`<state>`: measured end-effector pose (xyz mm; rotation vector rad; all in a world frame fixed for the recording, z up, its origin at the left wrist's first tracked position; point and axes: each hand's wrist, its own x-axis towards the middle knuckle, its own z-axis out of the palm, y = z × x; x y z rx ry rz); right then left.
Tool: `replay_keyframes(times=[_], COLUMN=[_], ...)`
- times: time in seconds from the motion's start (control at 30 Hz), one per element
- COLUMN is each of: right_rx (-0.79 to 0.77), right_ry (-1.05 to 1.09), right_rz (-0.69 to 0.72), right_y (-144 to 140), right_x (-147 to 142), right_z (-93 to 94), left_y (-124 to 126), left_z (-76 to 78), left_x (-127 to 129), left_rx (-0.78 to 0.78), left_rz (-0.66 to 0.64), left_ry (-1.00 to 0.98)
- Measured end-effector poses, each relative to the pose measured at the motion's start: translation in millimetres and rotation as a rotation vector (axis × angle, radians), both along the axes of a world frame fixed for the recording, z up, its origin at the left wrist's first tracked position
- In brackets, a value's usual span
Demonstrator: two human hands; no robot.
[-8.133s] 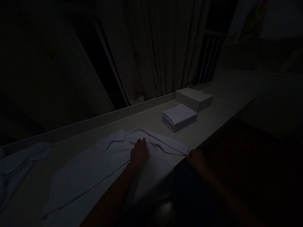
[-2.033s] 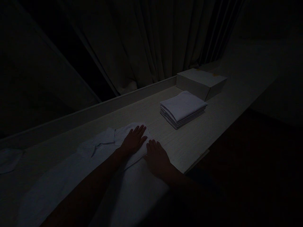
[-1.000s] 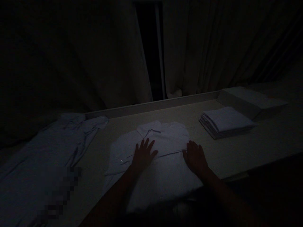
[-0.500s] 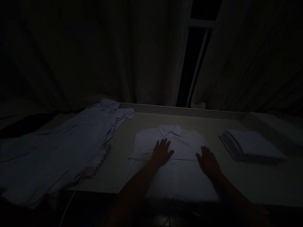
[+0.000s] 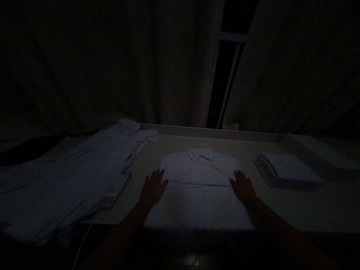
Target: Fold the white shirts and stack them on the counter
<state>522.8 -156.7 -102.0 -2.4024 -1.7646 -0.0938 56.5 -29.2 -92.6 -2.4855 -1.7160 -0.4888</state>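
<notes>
A white collared shirt [image 5: 197, 208] lies front up before me, its collar toward the back and a crosswise fold running over its chest. At the shirt's left edge my left hand [image 5: 153, 187] lies with its fingers stretched, partly on the cloth. My right hand [image 5: 243, 186] rests at the right edge, fingers spread and pointing away from me. Neither hand grips the fabric. The picture is very dark, so fine detail of the fingertips is lost.
Left on the table [image 5: 171, 144], more light shirts [image 5: 84, 168] lie spread out. A blurred patch with a cable [image 5: 84, 240] is beside them. A folded white stack [image 5: 289, 170] sits to the right. Curtains [image 5: 180, 67] hang behind the raised back edge.
My left hand has moved left from the middle of the shirt's chest to its left edge. My right hand stays at the right edge. The view has shifted slightly.
</notes>
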Motion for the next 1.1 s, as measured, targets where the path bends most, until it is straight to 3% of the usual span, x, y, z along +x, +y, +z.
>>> replay_keyframes(times=[0.13, 0.27, 0.4, 0.53, 0.73, 0.9, 1.0, 1.1], right_rx=[-0.005, 0.224, 0.377, 0.470, 0.388, 0.422, 0.385, 0.293], right_ry=[0.054, -0.008, -0.041, 0.097, 0.141, 0.367, 0.683, 0.949], right_rz=[0.025, 0.095, 0.145, -0.052, -0.207, -0.417, -0.573, -0.561], right_y=[-0.8, -34.4, -101.9, -156.0, -174.3, -195.1, -206.3, -207.8], right_x=[1.9, -7.8, -12.5, -8.1, -19.2, -31.7, -36.9, -39.7], right_z=[8.8, 9.7, -10.0, -19.2, 2.0, -14.1, -27.9, -26.2], left_y=[-16.2, -41.3, -60.8, -66.6, -69.5, -113.4, -150.8, -174.0], left_z=[-4.0, 1.2, 11.0, 16.1, 18.2, 3.3, -7.9, -9.5], left_x=[-14.6, -31.7, -25.0, -13.9, -15.4, -23.8, -29.2, -30.1], left_rx=[0.053, 0.115, 0.092, 0.051, 0.024, 0.011, -0.201, -0.434], left_rz=[0.185, 0.107, 0.020, -0.004, 0.121, 0.402, 0.533, 0.515], left_ry=[-0.250, -0.426, -0.292, -0.103, -0.127, -0.305, -0.539, -0.755])
